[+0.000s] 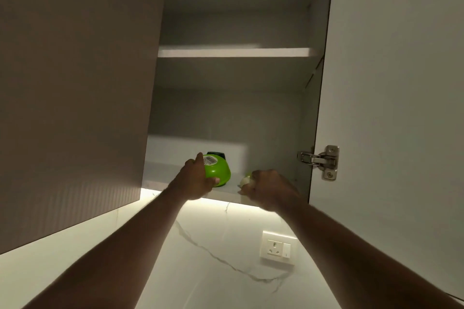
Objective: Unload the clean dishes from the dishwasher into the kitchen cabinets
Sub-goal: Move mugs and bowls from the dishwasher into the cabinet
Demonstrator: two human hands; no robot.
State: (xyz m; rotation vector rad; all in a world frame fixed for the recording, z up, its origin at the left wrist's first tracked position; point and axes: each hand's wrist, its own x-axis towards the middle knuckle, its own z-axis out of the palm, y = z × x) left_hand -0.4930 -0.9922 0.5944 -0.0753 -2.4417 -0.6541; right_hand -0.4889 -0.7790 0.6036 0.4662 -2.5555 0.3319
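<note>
On the lowest shelf (233, 190) of the open cabinet, the left hand (198, 178) grips an upside-down green bowl (217, 170) with a barcode label. To its right, the right hand (268, 189) curls around a pale green object (246, 179), mostly hidden, at the near edge.

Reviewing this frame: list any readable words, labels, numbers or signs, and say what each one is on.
No text here can be read.
Sticker on the base of the upturned green bowl, which the left hand grips at the lower cabinet shelf: it has a barcode-like print, too small and blurred to read.
Wall socket plate: no legible marking.
</note>
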